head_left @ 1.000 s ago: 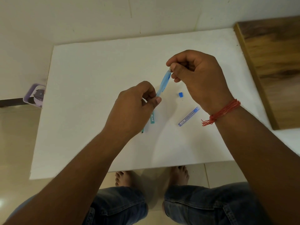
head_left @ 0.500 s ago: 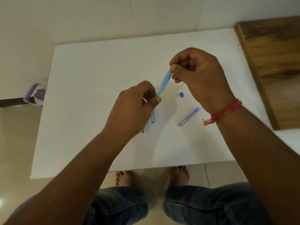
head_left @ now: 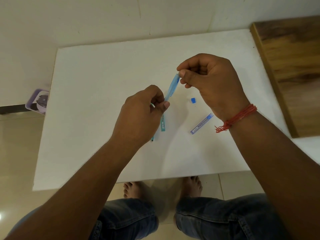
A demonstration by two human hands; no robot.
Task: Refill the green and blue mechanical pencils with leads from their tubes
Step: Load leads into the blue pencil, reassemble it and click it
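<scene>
The blue mechanical pencil (head_left: 171, 87) is held tilted above the white table (head_left: 97, 80). My left hand (head_left: 140, 115) grips its lower end. My right hand (head_left: 211, 84) pinches thumb and forefinger together at its upper end; anything thin between those fingertips is too small to see. A small blue cap (head_left: 193, 100) lies on the table below my right hand. The blue lead tube (head_left: 201, 123) lies by my right wrist. The green lead tube (head_left: 163, 122) lies partly under my left hand, and only the tip of the green pencil (head_left: 152, 139) shows beneath it.
A wooden surface (head_left: 292, 66) adjoins the table on the right. A purple container (head_left: 37, 103) sits on the floor past the table's left edge. My knees and bare feet show below the near edge.
My right hand has shifted slightly to the right at the pencil's top end. My left hand and the things on the table have stayed put.
</scene>
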